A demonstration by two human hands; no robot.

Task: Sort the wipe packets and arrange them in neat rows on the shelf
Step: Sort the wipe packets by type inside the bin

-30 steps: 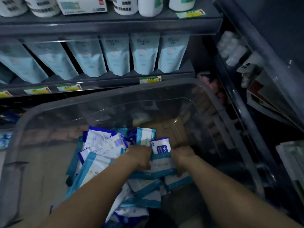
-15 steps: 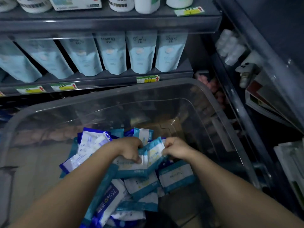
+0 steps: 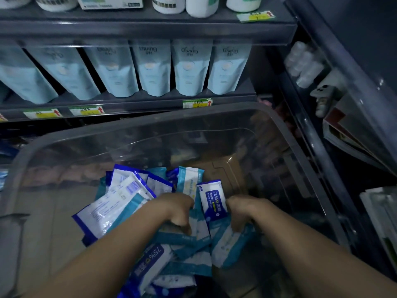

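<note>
A clear plastic bin holds a loose heap of wipe packets, some dark blue and white, some teal and white. Both my hands are down in the heap. My left hand curls its fingers round teal packets in the middle. My right hand grips a teal packet at its upper edge. A dark blue 75% alcohol wipe packet stands upright between the two hands. Another dark blue packet lies under my left forearm. Fingertips are hidden among the packets.
Dark shelves stand behind the bin with a row of pale blue pouches and price tags. White bottles fill the top shelf. A side rack at the right holds small goods. A brown carton shows through the bin.
Both hands dropped back down into the heap and took new holds on teal packets. The dark blue alcohol packet now stands upright between them. The camera moved slightly.
</note>
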